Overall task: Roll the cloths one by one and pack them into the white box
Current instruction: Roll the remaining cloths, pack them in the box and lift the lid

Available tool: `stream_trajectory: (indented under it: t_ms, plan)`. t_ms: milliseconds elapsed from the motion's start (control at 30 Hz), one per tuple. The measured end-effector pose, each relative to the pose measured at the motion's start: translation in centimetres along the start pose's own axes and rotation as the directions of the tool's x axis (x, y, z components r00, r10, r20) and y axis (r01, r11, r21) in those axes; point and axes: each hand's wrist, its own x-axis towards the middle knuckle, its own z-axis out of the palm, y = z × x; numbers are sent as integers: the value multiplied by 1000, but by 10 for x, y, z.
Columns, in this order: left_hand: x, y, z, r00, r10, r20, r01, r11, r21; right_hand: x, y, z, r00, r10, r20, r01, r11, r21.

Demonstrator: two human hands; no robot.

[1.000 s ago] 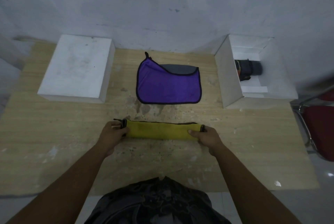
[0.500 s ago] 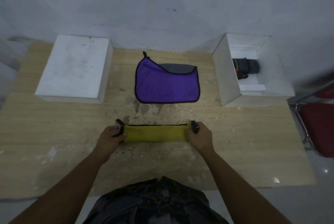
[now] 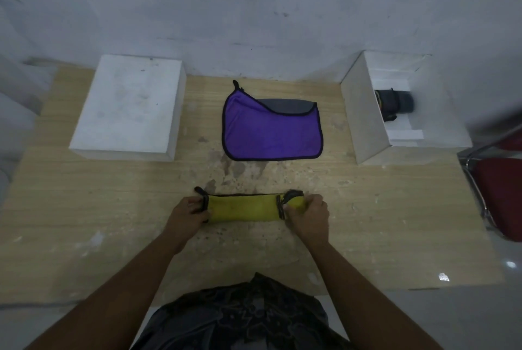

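Observation:
A yellow cloth (image 3: 244, 208), folded into a long narrow strip with black trim, lies across the wooden table near me. My left hand (image 3: 187, 212) holds its left end down. My right hand (image 3: 308, 212) grips the right end, which is curled over into the start of a roll. Farther back in the middle lies a purple cloth (image 3: 268, 135) with a grey cloth (image 3: 288, 105) showing under its folded corner. The open white box (image 3: 367, 121) stands at the back right with a dark rolled cloth (image 3: 395, 102) inside.
A closed white box lid (image 3: 130, 106) sits at the back left of the table (image 3: 84, 208). A grey wall runs behind the table. A red chair with a metal frame (image 3: 500, 197) stands off the right edge.
My right hand has moved leftward along the strip, rolling the yellow cloth's right end over, so the strip is shorter. My left hand stays on the left end.

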Motion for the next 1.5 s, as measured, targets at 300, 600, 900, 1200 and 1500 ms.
stream_trajectory:
  t_ms: [300,600,900,1200,1500]
  plan:
    - [3,-3,-7,997,24,67,-24,1000,-9,-9,-33,16,981,-194,4,194,981,23]
    - [8,-6,-15,994,31,108,-31,1000,-1,-39,-45,42,940,-336,59,332,941,67]
    - [11,-6,-18,992,50,114,-48,999,-25,-33,-53,41,991,-111,72,112,994,1]
    - [10,-8,-17,994,34,106,-29,999,-44,-49,-85,58,947,-284,149,289,957,-17]
    - [4,0,-14,993,60,97,-51,995,-89,-54,-84,68,948,-289,134,277,956,98]
